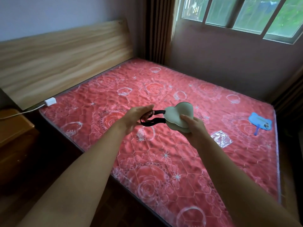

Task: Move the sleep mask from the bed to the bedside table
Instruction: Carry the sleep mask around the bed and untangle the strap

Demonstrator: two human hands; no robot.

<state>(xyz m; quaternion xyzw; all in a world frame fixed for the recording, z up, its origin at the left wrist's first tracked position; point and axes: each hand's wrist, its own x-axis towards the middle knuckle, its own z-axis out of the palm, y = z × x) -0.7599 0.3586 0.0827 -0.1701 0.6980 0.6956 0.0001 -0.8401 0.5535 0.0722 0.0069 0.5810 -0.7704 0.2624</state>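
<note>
The pale green sleep mask [176,116] is folded in two and held above the red quilted bed [164,161], near its middle. My right hand [193,126] grips the mask's lower right edge, thumb on top. The mask's black strap [152,121] loops out to the left. My left hand [137,116] has the strap's end in its fingers. The brown wooden bedside table [14,128] stands at the left edge of the view, beside the bed's head end.
A white charger [50,101] with its cable lies at the bed's head corner and runs toward the bedside table. A blue hand fan [259,122] and a clear plastic bag [221,138] lie on the bed's right side. A wooden headboard, curtain and window are behind.
</note>
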